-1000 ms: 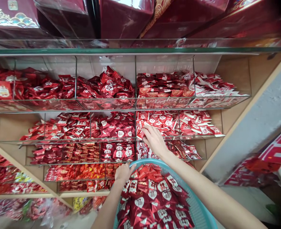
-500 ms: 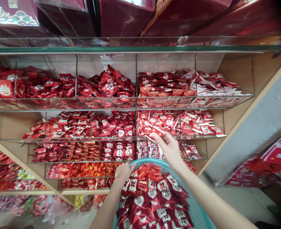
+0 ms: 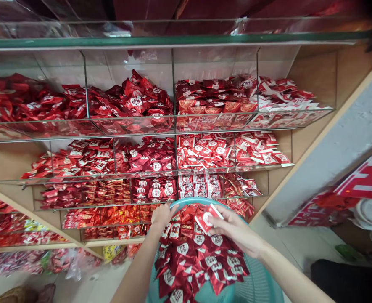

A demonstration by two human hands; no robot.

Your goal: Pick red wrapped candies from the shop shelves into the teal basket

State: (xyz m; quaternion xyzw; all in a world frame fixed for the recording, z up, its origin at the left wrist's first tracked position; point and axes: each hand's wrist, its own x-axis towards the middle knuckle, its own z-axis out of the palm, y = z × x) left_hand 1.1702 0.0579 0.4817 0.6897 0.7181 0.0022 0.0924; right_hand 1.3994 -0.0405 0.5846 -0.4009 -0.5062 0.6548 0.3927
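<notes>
My left hand [image 3: 162, 215] grips the far rim of a teal plastic basket [image 3: 255, 286] heaped with dark red foil candy packets [image 3: 198, 261]. My right hand [image 3: 236, 229] is over the basket, its fingers pinched on one red-and-white candy packet [image 3: 208, 217]. Just beyond both hands stand clear acrylic display tiers [image 3: 173, 126] divided into compartments, each filled with red wrapped candies [image 3: 204, 153].
A glass shelf [image 3: 173, 41] with red gift boxes runs across the top. Wooden shelving [image 3: 312, 126] frames the display on the right, beside a grey wall. More bagged sweets [image 3: 22, 235] lie at lower left. A red sign [image 3: 365, 179] leans at right.
My right hand has pulled back from the middle tier's right compartment with one packet and come down over the basket. The view has tilted downward. My left hand stays on the rim.
</notes>
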